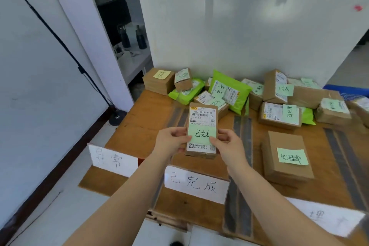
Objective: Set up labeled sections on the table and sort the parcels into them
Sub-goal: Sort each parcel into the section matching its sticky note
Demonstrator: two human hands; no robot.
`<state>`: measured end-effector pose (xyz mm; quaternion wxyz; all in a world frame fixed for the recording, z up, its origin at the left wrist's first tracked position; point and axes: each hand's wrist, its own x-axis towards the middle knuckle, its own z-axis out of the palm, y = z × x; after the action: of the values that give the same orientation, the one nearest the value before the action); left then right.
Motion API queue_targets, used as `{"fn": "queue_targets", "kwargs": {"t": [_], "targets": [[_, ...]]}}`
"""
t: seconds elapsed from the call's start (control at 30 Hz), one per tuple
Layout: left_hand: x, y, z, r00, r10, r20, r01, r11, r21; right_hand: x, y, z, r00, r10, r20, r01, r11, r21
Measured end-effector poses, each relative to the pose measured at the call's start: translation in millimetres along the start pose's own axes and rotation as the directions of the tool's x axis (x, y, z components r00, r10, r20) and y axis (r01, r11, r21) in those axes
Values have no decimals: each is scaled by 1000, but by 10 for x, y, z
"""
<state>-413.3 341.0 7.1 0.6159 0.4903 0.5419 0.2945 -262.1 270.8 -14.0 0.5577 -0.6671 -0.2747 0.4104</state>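
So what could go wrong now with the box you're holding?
The green note could peel off the held parcel, since both the left hand and right hand pinch right at its edges. The parcel might also land across a tape strip rather than inside the middle section sign's section.

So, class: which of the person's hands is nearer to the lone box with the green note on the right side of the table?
Right. The right hand grips the held parcel just left of that box; the left hand is beyond the parcel.
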Motion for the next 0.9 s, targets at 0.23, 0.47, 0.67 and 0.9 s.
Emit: {"fn": "queue_targets", "kwargs": {"t": [0.23, 0.47, 0.67, 0.9], "targets": [[742, -132, 14, 971, -124, 205, 78, 973, 218, 387, 277, 235, 963, 176, -206, -208, 966, -150], [1187, -478, 85, 921, -312, 234, 215, 907, 363, 693, 587, 379, 895, 361, -262, -432, 848, -308], [1306, -678, 74, 917, -351, 190, 233, 857, 460, 788, 746, 462, 869, 416, -268, -494, 759, -424], [1222, -292, 205, 956, 3, 292, -214, 687, 694, 665, 433, 346, 939, 234, -250, -337, 761, -555]]}}
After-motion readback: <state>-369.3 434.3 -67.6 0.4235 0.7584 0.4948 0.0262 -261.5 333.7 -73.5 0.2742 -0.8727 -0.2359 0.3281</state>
